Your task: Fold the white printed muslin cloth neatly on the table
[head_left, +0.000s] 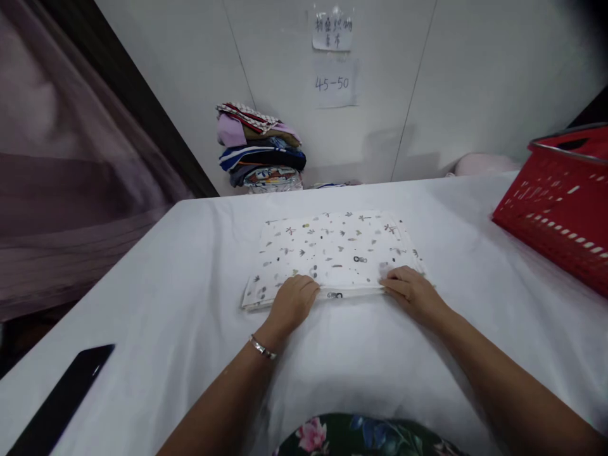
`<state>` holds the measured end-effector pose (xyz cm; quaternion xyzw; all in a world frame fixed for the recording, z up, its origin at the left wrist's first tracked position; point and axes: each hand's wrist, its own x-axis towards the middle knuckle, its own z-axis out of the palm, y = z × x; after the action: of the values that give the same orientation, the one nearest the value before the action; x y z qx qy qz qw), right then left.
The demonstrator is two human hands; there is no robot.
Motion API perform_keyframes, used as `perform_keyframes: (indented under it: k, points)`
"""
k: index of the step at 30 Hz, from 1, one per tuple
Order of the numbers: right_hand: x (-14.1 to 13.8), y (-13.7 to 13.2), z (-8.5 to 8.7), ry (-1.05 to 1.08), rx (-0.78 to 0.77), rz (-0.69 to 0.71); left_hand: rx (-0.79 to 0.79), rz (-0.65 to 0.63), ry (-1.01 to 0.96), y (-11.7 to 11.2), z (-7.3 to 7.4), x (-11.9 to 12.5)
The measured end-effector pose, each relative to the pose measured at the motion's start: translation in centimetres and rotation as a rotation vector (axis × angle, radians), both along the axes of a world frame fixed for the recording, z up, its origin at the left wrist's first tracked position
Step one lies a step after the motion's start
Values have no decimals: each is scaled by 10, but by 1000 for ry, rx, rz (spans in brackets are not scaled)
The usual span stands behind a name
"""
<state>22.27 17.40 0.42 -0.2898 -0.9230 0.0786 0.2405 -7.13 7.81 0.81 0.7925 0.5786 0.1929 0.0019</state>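
Note:
A white cloth with small printed motifs lies folded into a flat rectangle on the white-covered table. My left hand grips its near edge left of the middle, the fingers curled over the fold. Farther right along that same edge, my right hand pinches the cloth between thumb and fingers. Several layers show along the near side, between the two hands. A silver bracelet circles my left wrist.
A red plastic basket stands at the table's right side. At the lower left lies a dark flat object. Folded textiles are piled beyond the far edge. Paper signs hang on the wall, and a mauve curtain drapes at left.

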Motion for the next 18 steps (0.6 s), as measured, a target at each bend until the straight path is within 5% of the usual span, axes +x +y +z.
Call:
perform_keyframes:
  k: [18]
  points:
    - [9, 8, -5, -26, -111, 82, 90, -39, -18, -5, -14, -5]
